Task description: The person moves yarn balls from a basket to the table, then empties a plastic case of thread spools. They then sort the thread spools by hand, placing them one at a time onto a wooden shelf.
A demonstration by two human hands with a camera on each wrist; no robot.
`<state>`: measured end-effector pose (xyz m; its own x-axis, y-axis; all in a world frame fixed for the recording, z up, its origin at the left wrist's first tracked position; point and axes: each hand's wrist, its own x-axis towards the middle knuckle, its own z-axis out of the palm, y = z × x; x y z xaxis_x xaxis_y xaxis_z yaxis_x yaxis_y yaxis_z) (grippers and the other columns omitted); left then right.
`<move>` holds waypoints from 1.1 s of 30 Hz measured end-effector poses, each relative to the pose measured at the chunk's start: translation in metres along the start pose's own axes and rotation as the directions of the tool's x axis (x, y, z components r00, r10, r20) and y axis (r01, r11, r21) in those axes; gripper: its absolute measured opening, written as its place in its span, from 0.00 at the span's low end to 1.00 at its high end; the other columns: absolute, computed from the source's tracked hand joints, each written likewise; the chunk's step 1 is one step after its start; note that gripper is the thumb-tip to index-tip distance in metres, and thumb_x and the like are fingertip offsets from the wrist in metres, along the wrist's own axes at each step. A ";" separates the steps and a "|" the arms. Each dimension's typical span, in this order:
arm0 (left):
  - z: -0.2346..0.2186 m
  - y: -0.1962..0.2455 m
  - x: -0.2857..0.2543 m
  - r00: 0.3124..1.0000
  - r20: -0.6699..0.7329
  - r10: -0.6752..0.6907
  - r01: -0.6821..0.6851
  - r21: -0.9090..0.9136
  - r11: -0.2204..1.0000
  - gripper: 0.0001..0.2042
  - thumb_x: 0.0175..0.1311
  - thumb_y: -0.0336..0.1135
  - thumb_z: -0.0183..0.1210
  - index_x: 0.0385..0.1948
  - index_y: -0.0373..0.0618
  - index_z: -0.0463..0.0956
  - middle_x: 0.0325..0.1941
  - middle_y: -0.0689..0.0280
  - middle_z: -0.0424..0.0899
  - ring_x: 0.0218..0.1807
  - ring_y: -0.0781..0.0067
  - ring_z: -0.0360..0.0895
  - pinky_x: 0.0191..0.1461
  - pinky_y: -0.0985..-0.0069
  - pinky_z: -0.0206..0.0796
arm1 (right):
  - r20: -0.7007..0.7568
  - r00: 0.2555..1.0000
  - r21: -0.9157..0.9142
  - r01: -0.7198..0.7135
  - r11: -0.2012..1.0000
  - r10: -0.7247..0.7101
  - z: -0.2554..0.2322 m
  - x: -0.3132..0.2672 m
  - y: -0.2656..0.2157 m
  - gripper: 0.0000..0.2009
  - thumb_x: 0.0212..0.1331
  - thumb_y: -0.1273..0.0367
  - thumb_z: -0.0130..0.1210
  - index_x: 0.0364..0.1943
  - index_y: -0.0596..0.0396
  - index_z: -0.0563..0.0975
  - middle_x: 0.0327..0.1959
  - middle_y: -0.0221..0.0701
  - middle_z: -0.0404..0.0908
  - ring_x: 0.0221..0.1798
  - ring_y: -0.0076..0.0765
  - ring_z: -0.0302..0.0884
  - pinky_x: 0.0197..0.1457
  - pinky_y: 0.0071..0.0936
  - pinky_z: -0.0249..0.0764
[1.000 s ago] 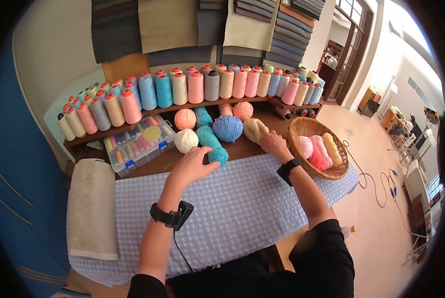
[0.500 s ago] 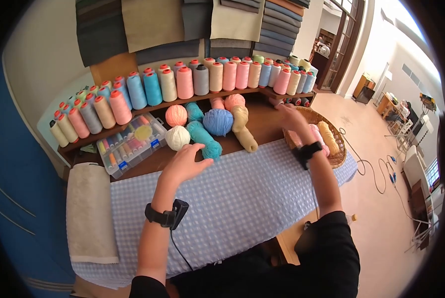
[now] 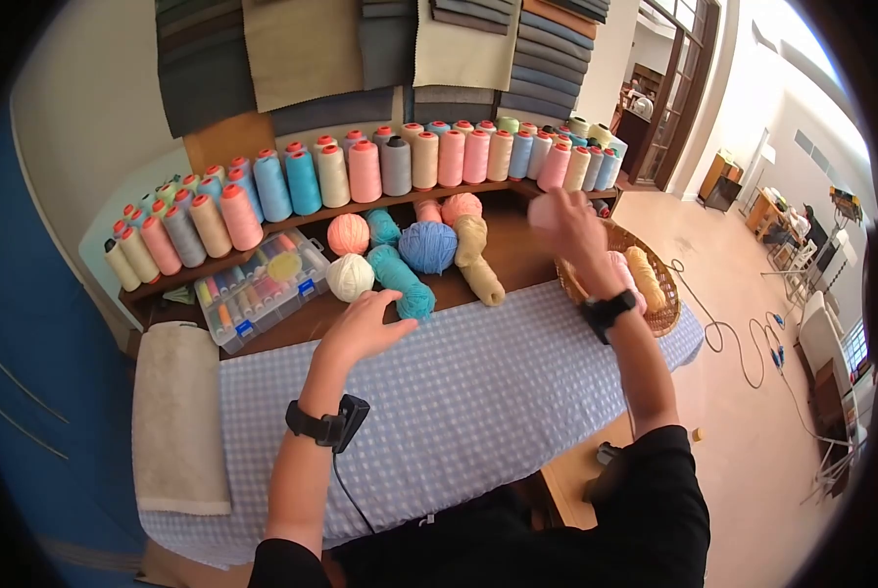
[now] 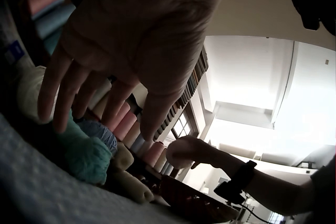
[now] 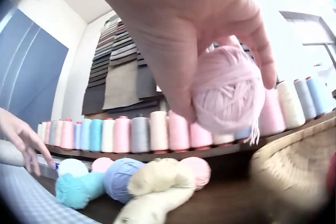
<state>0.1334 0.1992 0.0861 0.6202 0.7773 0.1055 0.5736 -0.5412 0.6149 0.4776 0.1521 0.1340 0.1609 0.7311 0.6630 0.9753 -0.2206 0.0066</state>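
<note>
My right hand (image 3: 581, 235) holds a pale pink yarn ball (image 5: 229, 90) with fingers and thumb curled round it, raised over the left side of the wicker basket (image 3: 670, 323). A loose strand hangs from the ball. Pink skeins and a yellow skein (image 3: 645, 276) lie in the basket. My left hand (image 3: 361, 328) hovers with spread fingers just in front of a white yarn ball (image 3: 349, 279) and a teal skein (image 3: 396, 274). Between the hands, a blue ball (image 3: 427, 247) sits beside a beige skein (image 3: 476, 265), with coral balls behind.
A shelf of thread cones (image 3: 365, 172) runs along the back. At the left are a clear thread case (image 3: 253, 328) and a rolled cream cloth (image 3: 176, 421). Blue checked cloth (image 3: 439, 412) covers the table front. Fabric samples (image 3: 302, 49) hang on the wall.
My right hand has left the beige skein, reached to the basket and come up with the pale pink ball. The left hand stays near the teal skein. The head view has shifted slightly.
</note>
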 end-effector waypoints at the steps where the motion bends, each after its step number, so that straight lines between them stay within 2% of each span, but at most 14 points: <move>1: 0.001 -0.001 0.001 1.000 0.004 0.006 -0.006 0.006 1.000 0.30 0.52 0.49 0.62 0.55 0.41 0.68 0.56 0.50 0.72 0.48 0.58 0.76 0.52 0.67 0.68 | 0.085 0.989 0.069 -0.129 0.989 0.123 -0.006 0.005 -0.026 0.30 0.43 0.56 0.62 0.51 0.49 0.66 0.47 0.46 0.69 0.41 0.57 0.76 0.39 0.46 0.75; 6: -0.001 0.000 -0.001 1.000 0.017 0.008 -0.007 -0.048 0.999 0.30 0.52 0.49 0.62 0.54 0.41 0.69 0.55 0.49 0.72 0.53 0.56 0.73 0.54 0.66 0.66 | 0.354 0.873 0.091 -0.391 0.916 0.337 0.083 0.018 -0.028 0.34 0.44 0.56 0.62 0.55 0.55 0.61 0.50 0.52 0.67 0.47 0.61 0.73 0.48 0.48 0.73; 10: -0.005 0.003 -0.002 1.000 0.015 -0.015 0.015 0.013 1.000 0.30 0.52 0.49 0.62 0.54 0.40 0.69 0.56 0.49 0.71 0.57 0.53 0.70 0.58 0.65 0.63 | 0.208 0.914 0.368 -0.402 0.838 0.348 0.118 0.007 -0.021 0.32 0.44 0.58 0.64 0.53 0.57 0.64 0.49 0.52 0.69 0.52 0.62 0.69 0.51 0.45 0.71; 11: -0.005 0.004 -0.002 0.999 0.021 -0.029 0.029 0.009 1.000 0.30 0.52 0.50 0.62 0.54 0.41 0.69 0.57 0.49 0.71 0.58 0.53 0.68 0.60 0.65 0.61 | 0.212 0.913 0.363 -0.404 0.840 0.348 0.116 0.011 -0.013 0.32 0.44 0.58 0.64 0.53 0.57 0.64 0.49 0.52 0.69 0.52 0.62 0.69 0.51 0.45 0.71; 13: -0.004 0.005 -0.003 0.998 0.035 -0.050 0.050 -0.007 0.999 0.30 0.53 0.50 0.61 0.54 0.41 0.69 0.57 0.48 0.71 0.60 0.52 0.67 0.62 0.64 0.59 | 0.227 0.968 0.370 -0.188 0.910 0.108 0.098 0.019 0.006 0.27 0.44 0.59 0.64 0.48 0.57 0.70 0.48 0.53 0.70 0.50 0.61 0.70 0.50 0.43 0.71; 15: -0.005 0.006 -0.003 0.998 0.047 -0.046 0.048 -0.047 0.998 0.30 0.53 0.50 0.61 0.54 0.41 0.69 0.57 0.49 0.71 0.61 0.53 0.66 0.63 0.64 0.58 | 0.157 0.980 0.227 -0.160 0.961 0.126 0.061 0.013 0.023 0.21 0.47 0.61 0.61 0.45 0.53 0.74 0.43 0.45 0.76 0.49 0.50 0.72 0.51 0.37 0.70; 19: -0.006 0.009 -0.004 0.997 0.049 -0.060 0.062 -0.028 0.998 0.30 0.53 0.50 0.61 0.55 0.42 0.68 0.58 0.50 0.70 0.61 0.53 0.66 0.62 0.64 0.58 | 0.363 0.919 -0.183 -0.093 0.979 0.155 -0.016 -0.030 0.070 0.13 0.46 0.62 0.54 0.28 0.58 0.79 0.33 0.45 0.80 0.40 0.50 0.78 0.45 0.40 0.73; 20: -0.007 0.011 -0.005 0.997 0.054 -0.063 0.065 -0.029 0.997 0.30 0.53 0.50 0.61 0.55 0.42 0.68 0.59 0.50 0.69 0.62 0.53 0.65 0.63 0.64 0.58 | 0.595 0.741 -0.296 -0.157 0.942 0.310 -0.014 -0.029 0.092 0.24 0.43 0.56 0.58 0.40 0.60 0.78 0.45 0.48 0.77 0.51 0.48 0.74 0.53 0.36 0.71; 21: -0.007 0.011 -0.005 0.997 0.052 -0.063 0.065 -0.032 0.997 0.30 0.53 0.50 0.61 0.55 0.42 0.68 0.59 0.50 0.69 0.62 0.53 0.65 0.63 0.64 0.58 | 0.594 0.743 -0.299 -0.153 0.942 0.309 -0.006 -0.036 0.118 0.24 0.43 0.56 0.58 0.40 0.60 0.78 0.45 0.48 0.77 0.51 0.48 0.74 0.53 0.36 0.71; 22: -0.006 0.011 -0.005 0.997 0.052 -0.063 0.064 -0.023 0.998 0.30 0.53 0.50 0.61 0.55 0.42 0.68 0.59 0.50 0.69 0.61 0.53 0.65 0.62 0.64 0.58 | 0.655 0.658 -0.333 -0.190 0.924 0.372 0.005 -0.048 0.145 0.32 0.41 0.51 0.60 0.49 0.61 0.73 0.52 0.48 0.73 0.57 0.46 0.69 0.58 0.32 0.66; 25: -0.006 0.012 -0.005 0.996 0.054 -0.070 0.070 -0.009 0.997 0.30 0.53 0.50 0.61 0.55 0.42 0.68 0.59 0.50 0.69 0.61 0.53 0.66 0.62 0.64 0.58 | 0.800 0.446 -0.297 -0.287 0.911 0.401 -0.020 -0.057 0.136 0.57 0.31 0.40 0.64 0.65 0.61 0.55 0.67 0.44 0.56 0.71 0.41 0.49 0.69 0.22 0.48; 28: -0.003 0.009 -0.004 0.997 0.047 -0.054 0.054 0.003 0.999 0.30 0.53 0.50 0.61 0.55 0.42 0.68 0.57 0.50 0.70 0.60 0.53 0.67 0.61 0.65 0.60 | 0.710 0.604 -0.163 -0.360 0.918 0.363 -0.005 -0.074 0.153 0.56 0.31 0.39 0.63 0.65 0.59 0.55 0.66 0.43 0.57 0.71 0.41 0.47 0.69 0.22 0.49; 30: -0.002 0.008 -0.005 0.999 0.032 -0.034 0.034 0.014 0.999 0.30 0.53 0.51 0.60 0.54 0.42 0.68 0.56 0.51 0.71 0.59 0.54 0.68 0.60 0.65 0.61 | 0.603 0.749 -0.296 -0.113 0.949 0.276 0.002 -0.074 0.149 0.55 0.32 0.39 0.62 0.66 0.57 0.55 0.68 0.43 0.53 0.71 0.41 0.47 0.69 0.22 0.50; 33: -0.006 0.009 -0.005 0.998 0.045 -0.047 0.048 -0.019 0.999 0.30 0.53 0.51 0.60 0.54 0.41 0.68 0.56 0.51 0.71 0.59 0.54 0.68 0.61 0.65 0.61 | 0.614 0.712 -0.251 -0.235 0.939 0.342 -0.024 -0.065 0.117 0.48 0.35 0.41 0.61 0.62 0.56 0.63 0.61 0.48 0.64 0.65 0.45 0.59 0.67 0.24 0.53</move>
<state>0.1324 0.1918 0.0955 0.6161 0.7866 0.0412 0.5922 -0.4971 0.6342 0.5776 0.0628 0.1098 0.5411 0.8408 0.0148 0.8400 -0.5412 0.0384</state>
